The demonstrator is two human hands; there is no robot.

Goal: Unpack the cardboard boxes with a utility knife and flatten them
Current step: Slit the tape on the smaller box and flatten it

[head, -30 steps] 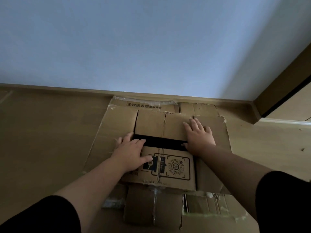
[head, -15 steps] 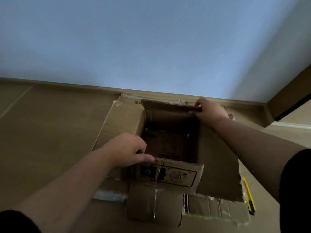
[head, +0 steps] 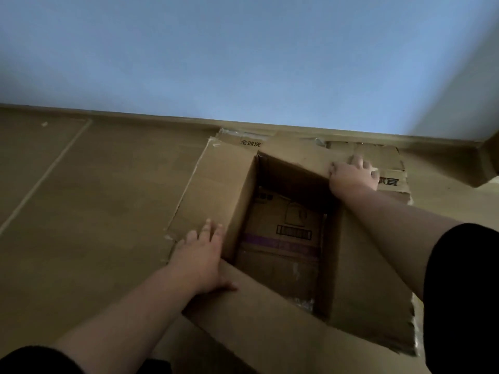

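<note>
The head view looks down on an open cardboard box (head: 216, 190) that stands on a wooden floor (head: 89, 201), its far side close against the skirting of a pale blue wall (head: 243, 55). All four flaps are folded outward, so the opening is a dark rectangle in the middle. Inside, on the bottom, lies flat printed cardboard (head: 283, 238) with a barcode, a purple stripe and an outlined drawing. The left hand (head: 201, 259) rests at the near left corner of the box, palm down, its fingers straight and spread over the left flap and its thumb lying on the near flap (head: 270, 319); it holds nothing. The right hand (head: 353, 175) is at the far right corner, pressing on the far flap (head: 297, 155), with its fingers bent over the cardboard there; whether they pinch the edge or only press cannot be told. Dark printed characters show on the far flap near the left and again just right of the right hand. The right flap (head: 372, 292) spreads toward the near right, with a ragged, torn edge. Both forearms are bare, with black sleeves at the bottom corners of the view.
</note>
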